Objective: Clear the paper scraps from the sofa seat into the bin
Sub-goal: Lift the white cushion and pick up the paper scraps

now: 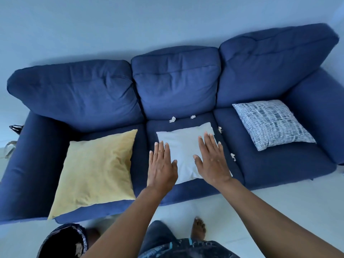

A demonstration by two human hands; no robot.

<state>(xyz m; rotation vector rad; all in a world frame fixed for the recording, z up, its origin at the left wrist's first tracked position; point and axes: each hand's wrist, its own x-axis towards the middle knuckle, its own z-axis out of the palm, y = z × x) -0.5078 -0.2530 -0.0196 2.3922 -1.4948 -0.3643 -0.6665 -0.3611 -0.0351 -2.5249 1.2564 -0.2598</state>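
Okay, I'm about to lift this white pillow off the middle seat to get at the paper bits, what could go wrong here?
Lifting the white pillow fast may flick the paper scraps along its right edge into the gap between the seat cushions. The scraps by the backrest could slip into that crease. The bin sits on the floor to your left, so carried scraps might drop on the way.

Blue three-seat sofa (pixel 176 86), pale wall (pixel 111 25), light floor (pixel 242 207)

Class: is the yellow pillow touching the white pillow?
Apart. The head view shows a strip of blue seat between the yellow pillow and the white pillow.
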